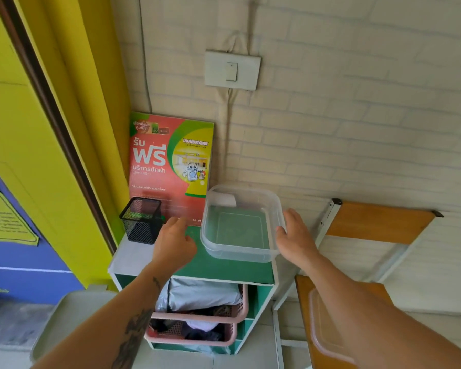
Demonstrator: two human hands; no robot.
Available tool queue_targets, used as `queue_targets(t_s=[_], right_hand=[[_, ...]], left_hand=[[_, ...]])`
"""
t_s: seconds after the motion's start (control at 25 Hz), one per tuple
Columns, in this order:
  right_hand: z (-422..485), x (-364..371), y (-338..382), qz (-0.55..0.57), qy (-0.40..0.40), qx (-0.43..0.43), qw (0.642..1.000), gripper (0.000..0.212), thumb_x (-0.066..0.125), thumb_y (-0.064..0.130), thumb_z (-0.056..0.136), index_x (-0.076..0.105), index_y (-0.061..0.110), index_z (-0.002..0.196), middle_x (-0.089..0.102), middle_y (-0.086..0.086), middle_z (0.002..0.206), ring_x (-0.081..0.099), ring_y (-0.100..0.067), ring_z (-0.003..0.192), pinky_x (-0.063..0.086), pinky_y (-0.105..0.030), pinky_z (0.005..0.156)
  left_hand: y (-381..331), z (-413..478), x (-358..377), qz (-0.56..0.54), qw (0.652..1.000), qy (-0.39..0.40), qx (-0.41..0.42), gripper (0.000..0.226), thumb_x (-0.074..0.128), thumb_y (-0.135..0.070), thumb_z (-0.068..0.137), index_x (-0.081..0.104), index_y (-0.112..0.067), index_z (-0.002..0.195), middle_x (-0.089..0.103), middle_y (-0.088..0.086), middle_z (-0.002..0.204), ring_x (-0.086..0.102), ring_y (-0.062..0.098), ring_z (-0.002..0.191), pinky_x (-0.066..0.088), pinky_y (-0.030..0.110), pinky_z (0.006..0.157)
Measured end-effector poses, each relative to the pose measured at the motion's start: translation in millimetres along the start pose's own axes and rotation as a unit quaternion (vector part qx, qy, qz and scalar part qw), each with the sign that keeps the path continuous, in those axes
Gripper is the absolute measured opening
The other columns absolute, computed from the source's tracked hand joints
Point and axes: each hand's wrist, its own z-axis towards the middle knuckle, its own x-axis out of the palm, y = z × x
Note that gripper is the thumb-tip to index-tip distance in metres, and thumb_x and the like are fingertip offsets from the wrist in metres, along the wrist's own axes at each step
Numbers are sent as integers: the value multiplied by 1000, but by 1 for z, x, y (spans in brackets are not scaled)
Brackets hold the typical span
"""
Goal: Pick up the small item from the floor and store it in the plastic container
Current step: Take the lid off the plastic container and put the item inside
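A clear plastic container (pixel 241 225) without a lid stands on the green top of a small shelf unit (pixel 224 270). Something small and white (pixel 225 200) lies in its far left corner. My right hand (pixel 294 235) touches the container's right rim with fingers spread. My left hand (pixel 175 241) hovers just left of the container, fingers loosely curled, holding nothing I can see. No small item on the floor is in view.
A black mesh pen cup (pixel 142 221) stands at the shelf's back left, a red and green poster (pixel 171 163) leans on the brick wall. Pink baskets (pixel 197 323) with clothes fill the shelves below. A wooden chair (pixel 357 262) with a clear lid (pixel 328 328) on its seat stands right.
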Motion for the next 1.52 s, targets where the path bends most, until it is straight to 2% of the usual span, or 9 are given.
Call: queue_targets(t_s=[0.16, 0.36, 0.68, 0.8, 1.0, 1.16, 1.32, 1.44, 1.52], right_hand=[[11, 15, -5, -45, 0, 0, 999, 53, 34, 18, 104, 19, 16, 155, 4, 1, 166, 13, -24, 150, 19, -40, 118], [22, 26, -6, -36, 3, 28, 999, 54, 34, 19, 105, 18, 15, 156, 2, -1, 166, 12, -25, 150, 18, -40, 118], [30, 35, -3, -23, -16, 39, 999, 64, 42, -1, 96, 20, 11, 155, 10, 0, 165, 23, -24, 148, 26, -40, 116], [29, 35, -1, -47, -22, 46, 998, 68, 47, -2, 94, 21, 12, 155, 10, 0, 165, 28, -25, 146, 32, -41, 113], [24, 32, 7, -87, -21, 31, 995, 71, 51, 2, 94, 17, 11, 156, 0, -2, 166, 29, -27, 145, 35, -38, 111], [25, 32, 4, -98, -19, 21, 995, 68, 52, 4, 95, 19, 9, 154, 2, -3, 166, 44, -28, 135, 45, -37, 104], [27, 30, 3, -96, -8, 33, 995, 69, 52, 3, 94, 19, 10, 154, 3, -1, 166, 60, -25, 107, 54, -35, 87], [28, 30, 4, -100, -1, 38, 994, 73, 54, 3, 93, 16, 11, 155, 1, -3, 166, 60, -16, 84, 56, -31, 73], [30, 31, 4, -103, 3, 45, 994, 77, 55, 2, 91, 14, 12, 155, 0, -3, 166, 59, -16, 80, 57, -32, 72]], left_hand=[[22, 6, 16, 68, 996, 58, -2, 53, 55, -11, 79, 57, -19, 131, 54, 9, 122, 48, 31, 115, 45, 44, 99], [34, 8, 26, 94, 989, 112, -18, 56, 55, -7, 79, 56, -21, 133, 50, 8, 120, 45, 29, 115, 47, 41, 97], [40, 14, 29, 79, 994, 70, 7, 46, 55, -2, 73, 65, -11, 117, 58, 10, 103, 55, 30, 95, 53, 39, 80], [38, 15, 31, 5, 1000, 20, 3, 44, 55, 2, 74, 68, -6, 114, 63, 13, 102, 59, 29, 88, 51, 36, 78], [5, 29, 13, -127, 987, -74, -62, 36, 55, -2, 79, 71, -13, 109, 68, 8, 103, 60, 26, 88, 50, 34, 82], [-38, 40, -2, -167, 982, -88, -6, 28, 53, -7, 87, 71, -17, 106, 69, 2, 90, 64, 23, 75, 52, 32, 73], [-64, 53, 10, -152, 987, -24, 34, 28, 51, -12, 90, 69, -21, 109, 70, 0, 93, 66, 24, 78, 55, 35, 79], [-78, 63, 20, -137, 990, 34, 26, 29, 52, -16, 90, 66, -23, 114, 72, 3, 94, 66, 22, 80, 52, 30, 75], [-88, 69, 26, -119, 990, 65, 29, 28, 53, -16, 90, 65, -20, 115, 72, 3, 95, 66, 20, 81, 50, 27, 72]])
